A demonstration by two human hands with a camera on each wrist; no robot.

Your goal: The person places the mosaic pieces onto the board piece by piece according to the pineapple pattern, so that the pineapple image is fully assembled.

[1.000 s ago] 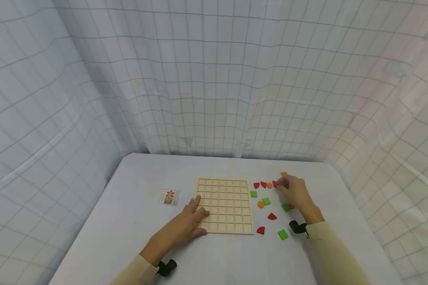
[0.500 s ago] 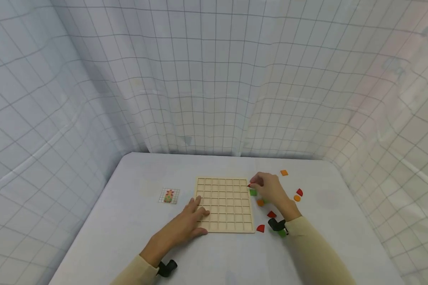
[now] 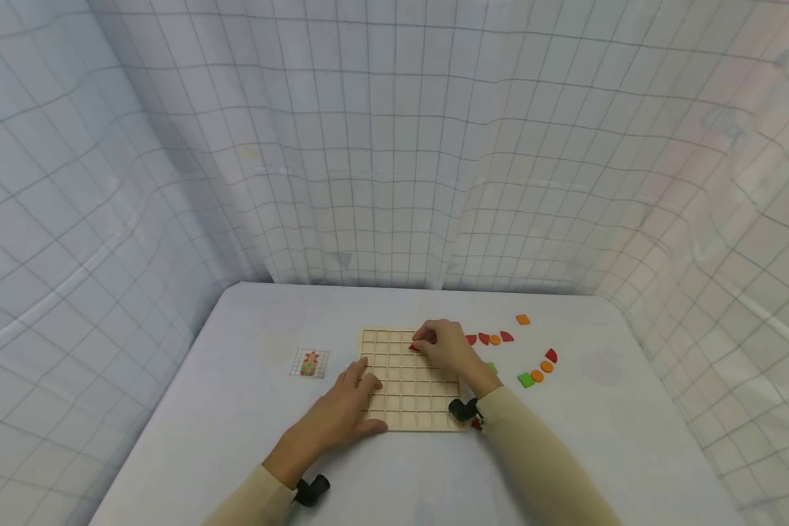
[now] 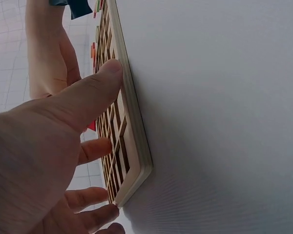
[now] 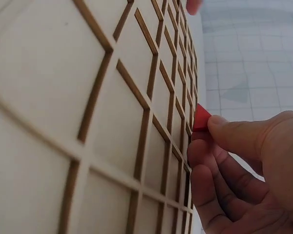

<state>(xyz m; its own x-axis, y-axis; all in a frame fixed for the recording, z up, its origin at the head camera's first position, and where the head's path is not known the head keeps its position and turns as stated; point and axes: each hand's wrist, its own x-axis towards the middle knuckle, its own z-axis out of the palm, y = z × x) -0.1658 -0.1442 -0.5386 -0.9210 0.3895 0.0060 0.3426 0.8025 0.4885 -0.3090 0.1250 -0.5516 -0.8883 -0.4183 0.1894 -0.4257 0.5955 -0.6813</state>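
Observation:
A wooden grid board (image 3: 408,403) with many square cells lies on the white table. My left hand (image 3: 342,408) rests on the board's left side, fingers extended; in the left wrist view its thumb (image 4: 95,87) lies along the near edge. Over the upper part of the board, my right hand (image 3: 448,349) pinches a red quarter-circle tile (image 5: 201,118) between thumb and fingers. The tile is close to the grid; whether it touches is hard to tell. The right hand and forearm hide part of the board's right side.
Right of the board lie loose tiles: red quarter-circles (image 3: 551,356), orange discs (image 3: 547,367), green squares (image 3: 526,380) and an orange diamond-like tile (image 3: 522,319). A small gridded card (image 3: 310,363) with a coloured figure lies to the left. White gridded curtains (image 3: 394,183) surround the table.
My right hand has picked up a red quarter-circle tile from among the loose tiles and carried it left over the board. The left hand has stayed on the board's left side.

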